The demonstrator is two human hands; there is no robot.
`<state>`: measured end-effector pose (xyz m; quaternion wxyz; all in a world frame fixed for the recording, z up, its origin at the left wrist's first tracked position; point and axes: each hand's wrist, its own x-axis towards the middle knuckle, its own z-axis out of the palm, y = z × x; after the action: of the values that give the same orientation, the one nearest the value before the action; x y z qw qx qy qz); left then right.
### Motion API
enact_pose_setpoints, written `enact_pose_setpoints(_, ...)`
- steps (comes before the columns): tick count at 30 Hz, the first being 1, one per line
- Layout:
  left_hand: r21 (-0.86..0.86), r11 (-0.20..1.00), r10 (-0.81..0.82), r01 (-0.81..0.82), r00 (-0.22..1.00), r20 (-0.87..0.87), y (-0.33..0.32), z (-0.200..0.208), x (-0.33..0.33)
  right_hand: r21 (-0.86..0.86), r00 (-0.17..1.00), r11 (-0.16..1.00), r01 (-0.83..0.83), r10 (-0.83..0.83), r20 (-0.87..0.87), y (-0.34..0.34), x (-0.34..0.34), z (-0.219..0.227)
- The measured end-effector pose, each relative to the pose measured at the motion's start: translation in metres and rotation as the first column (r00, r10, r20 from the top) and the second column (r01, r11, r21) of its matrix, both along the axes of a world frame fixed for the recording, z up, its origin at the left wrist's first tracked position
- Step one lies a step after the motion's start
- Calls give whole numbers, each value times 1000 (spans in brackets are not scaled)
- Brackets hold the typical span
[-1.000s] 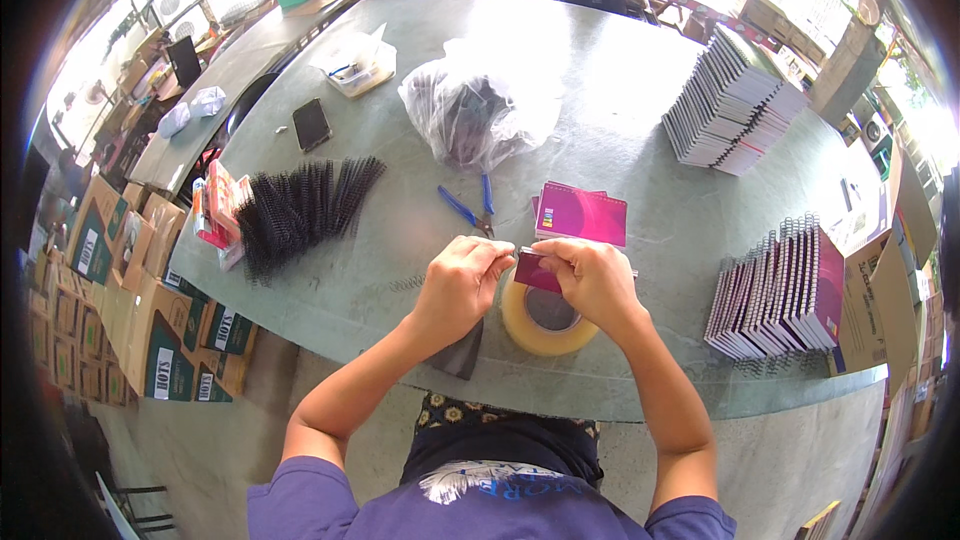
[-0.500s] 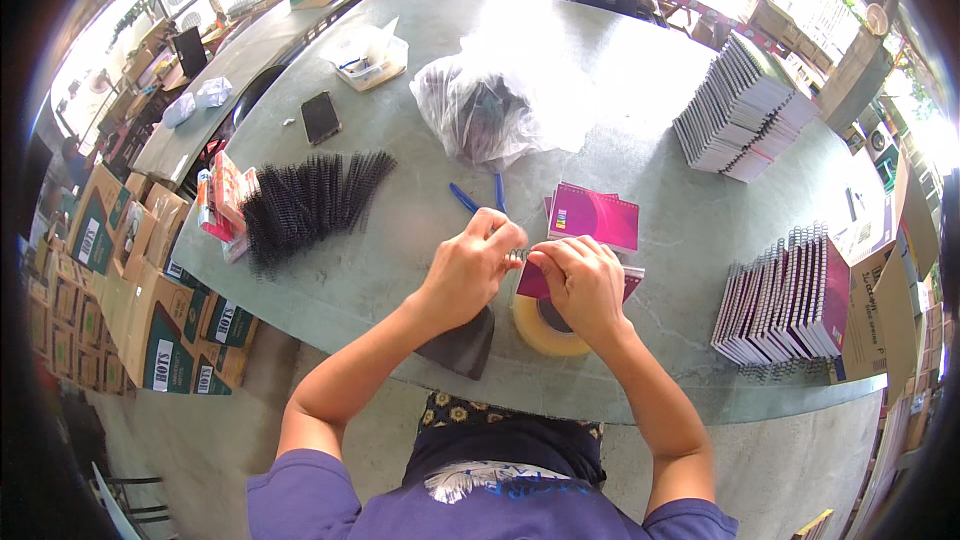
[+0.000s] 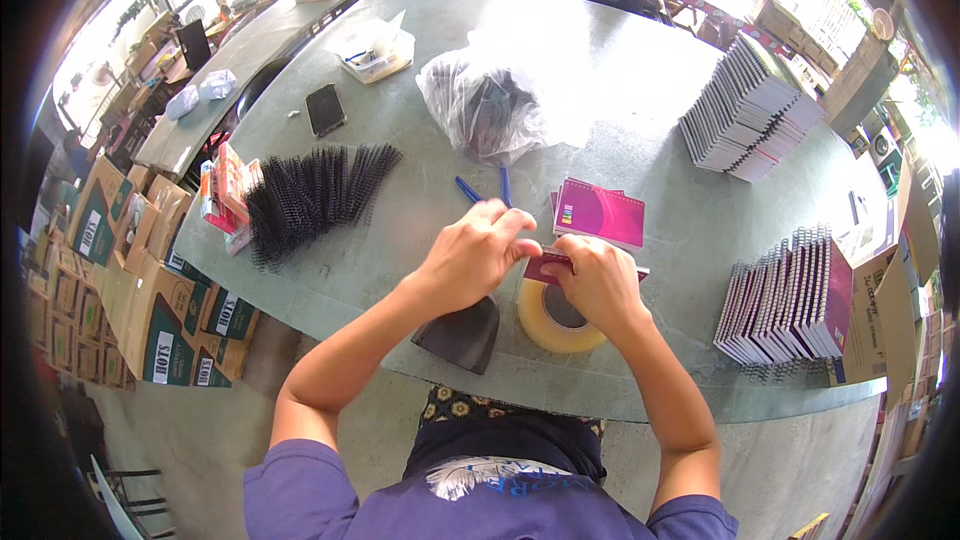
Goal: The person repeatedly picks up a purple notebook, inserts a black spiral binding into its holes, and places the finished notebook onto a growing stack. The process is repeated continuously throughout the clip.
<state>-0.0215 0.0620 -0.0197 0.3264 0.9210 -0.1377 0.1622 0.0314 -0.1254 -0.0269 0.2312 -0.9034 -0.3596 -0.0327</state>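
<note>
My right hand grips a small purple-covered notebook by its upper edge, thumb in front and fingers behind. My left hand is closed in a pinch at the notebook's left end, on a wire-like spiral binding coil mostly hidden by the fingers. Below the notebook a roll of clear yellowish tape lies flat. A dark grey flat piece rests under my left wrist. Just beyond my hands lie more purple notebooks in a small pile, and a blue-handled hand tool.
Black spiral coils are heaped at left beside orange-red packs. Farther off are a phone, a plastic tub and a clear bag. At right stand bound notebook stacks, purple coil-bound notebooks and a carton.
My left hand has turned and shifted slightly right, closer to my right hand. The coil that showed between them is now mostly covered. The notebook sits slightly higher over the tape roll.
</note>
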Motion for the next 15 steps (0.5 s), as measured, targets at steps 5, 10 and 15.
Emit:
enact_pose_setpoints(5,263,959,51,-104,978,201,-12,5,-4,-42,999,999,-8,6,-48,0,0,4)
enact_pose_setpoints(10,344,916,232,-207,972,-32,4,-45,-52,19,996,1000,-7,8,-88,-42,2,16)
enact_pose_setpoints(15,-19,995,94,-101,968,-233,3,-36,-71,610,745,712,348,185,-641,-69,15,-37)
